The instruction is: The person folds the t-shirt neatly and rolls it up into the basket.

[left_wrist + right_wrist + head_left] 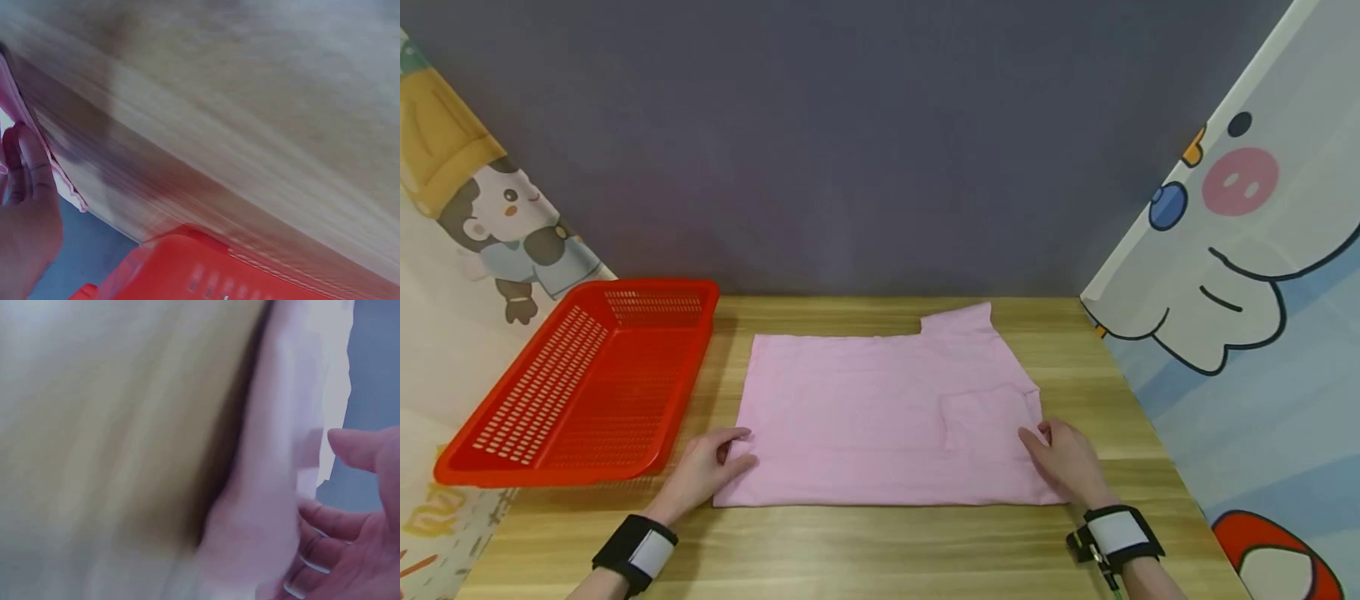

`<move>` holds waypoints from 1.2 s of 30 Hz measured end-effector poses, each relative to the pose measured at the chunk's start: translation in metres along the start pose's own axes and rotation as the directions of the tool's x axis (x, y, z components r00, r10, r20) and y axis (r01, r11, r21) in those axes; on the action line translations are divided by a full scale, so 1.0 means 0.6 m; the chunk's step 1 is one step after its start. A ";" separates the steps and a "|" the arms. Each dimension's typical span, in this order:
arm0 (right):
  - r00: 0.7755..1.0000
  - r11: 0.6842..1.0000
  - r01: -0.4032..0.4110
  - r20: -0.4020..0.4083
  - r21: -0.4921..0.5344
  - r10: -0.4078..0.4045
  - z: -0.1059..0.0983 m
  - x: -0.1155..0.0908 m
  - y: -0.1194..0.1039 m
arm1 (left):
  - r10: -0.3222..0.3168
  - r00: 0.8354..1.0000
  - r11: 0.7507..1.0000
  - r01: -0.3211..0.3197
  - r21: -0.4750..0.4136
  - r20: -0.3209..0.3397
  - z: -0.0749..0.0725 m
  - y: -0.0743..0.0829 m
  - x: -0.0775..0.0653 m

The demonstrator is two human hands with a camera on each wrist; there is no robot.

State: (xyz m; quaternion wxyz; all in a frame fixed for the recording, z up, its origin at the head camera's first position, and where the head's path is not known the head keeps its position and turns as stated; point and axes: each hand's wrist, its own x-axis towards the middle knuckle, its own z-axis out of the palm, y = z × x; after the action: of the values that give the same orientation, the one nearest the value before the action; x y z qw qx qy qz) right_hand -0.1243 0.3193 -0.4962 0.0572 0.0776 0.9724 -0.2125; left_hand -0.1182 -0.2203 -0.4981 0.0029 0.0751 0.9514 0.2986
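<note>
A folded pink shirt (857, 408) lies on the wooden table, its near edge straight. One short sleeve (958, 319) sticks out at the far right, and another sleeve-like piece (988, 421) lies folded over the right part. My left hand (703, 471) touches the shirt's left edge near its front corner, thumb and fingers apart. At the right edge, my right hand (1066, 462) rests its thumb over the cloth in the head view. The right wrist view has that hand's fingers (331, 520) along the cloth edge and the thumb held away from them.
A red plastic basket (662, 408) with slotted walls stands on the left of the wooden table (880, 554), close to my left hand. A dark grey panel (850, 150) rises behind. Cartoon-printed sheets (1240, 292) flank both sides. Each wrist wears a black strap (1120, 533).
</note>
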 end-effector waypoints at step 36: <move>0.962 0.988 0.155 -0.225 -0.016 -0.154 0.025 0.022 -0.002 | 0.201 0.974 0.967 -0.181 0.179 -0.104 0.024 0.011 -0.002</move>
State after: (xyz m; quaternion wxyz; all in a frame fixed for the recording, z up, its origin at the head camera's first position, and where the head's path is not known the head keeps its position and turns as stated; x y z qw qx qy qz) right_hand -0.1361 0.3133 -0.5113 -0.0705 0.0251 0.9754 -0.2071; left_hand -0.1153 -0.2071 -0.5065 -0.0904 0.1482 0.9599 0.2201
